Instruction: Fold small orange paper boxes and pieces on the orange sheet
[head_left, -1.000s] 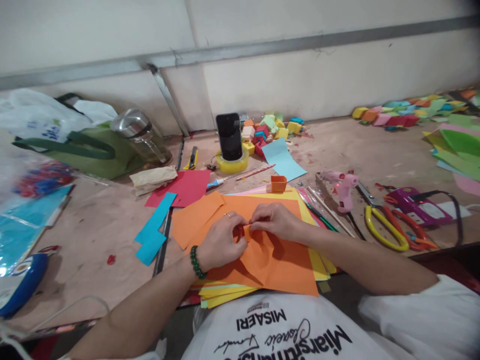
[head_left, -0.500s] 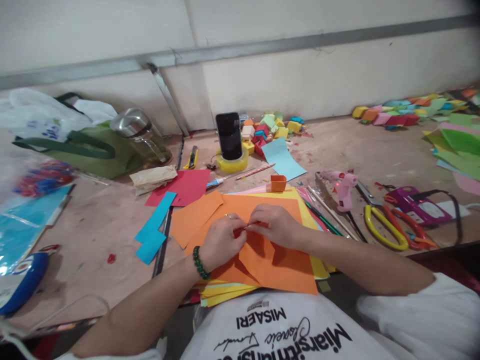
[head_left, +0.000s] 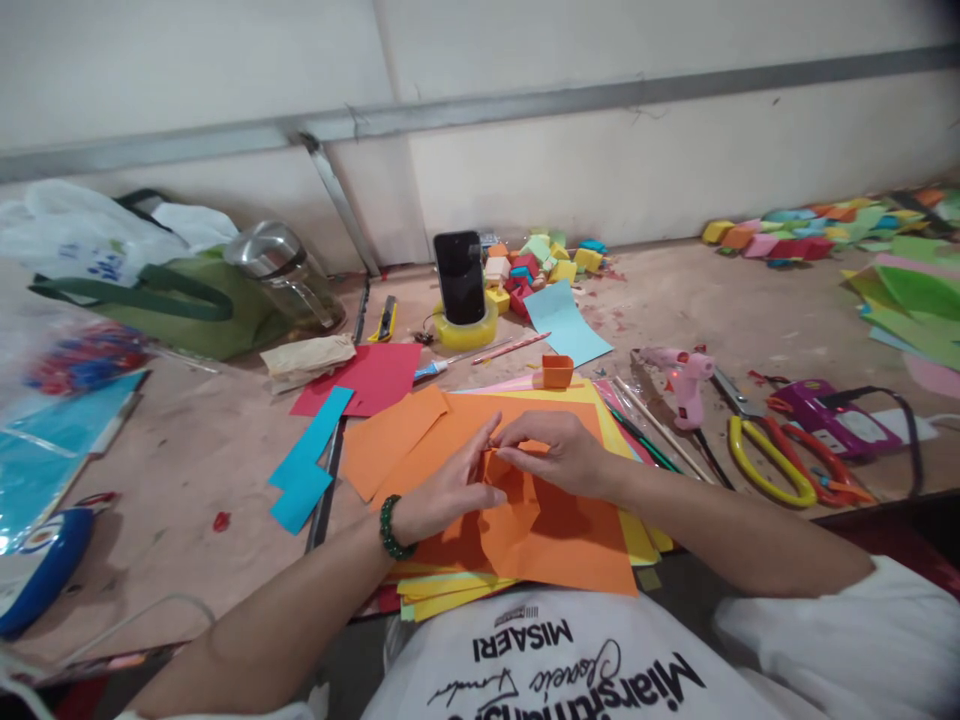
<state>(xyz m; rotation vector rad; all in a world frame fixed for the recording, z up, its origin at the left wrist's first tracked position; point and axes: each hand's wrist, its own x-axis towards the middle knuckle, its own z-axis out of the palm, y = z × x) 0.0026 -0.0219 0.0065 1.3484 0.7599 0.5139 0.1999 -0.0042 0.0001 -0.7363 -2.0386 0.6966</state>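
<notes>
My left hand [head_left: 446,495] has its fingers stretched out and its thumb apart, lying against the side of a creased piece of orange paper [head_left: 511,525]. My right hand [head_left: 559,455] pinches the upper edge of that paper between thumb and fingertips. Part of the fold is hidden behind the fingers. Beneath both hands lies a large orange sheet [head_left: 592,545] on top of a stack of coloured paper. A small folded orange paper box [head_left: 556,372] stands just beyond my right hand, at the stack's far edge.
A pink glue gun [head_left: 686,385], yellow-handled scissors [head_left: 772,460] and a purple power strip [head_left: 832,415] lie to the right. Behind, a phone [head_left: 460,277] leans in a tape roll beside several paper cubes [head_left: 536,265]. Blue strips [head_left: 311,460] and a glass jar [head_left: 289,280] are leftward.
My left hand has opened from a pinch, its fingers straightening and thumb spreading. The orange paper now stands more upright between the hands. My right hand keeps its pinch in nearly the same place.
</notes>
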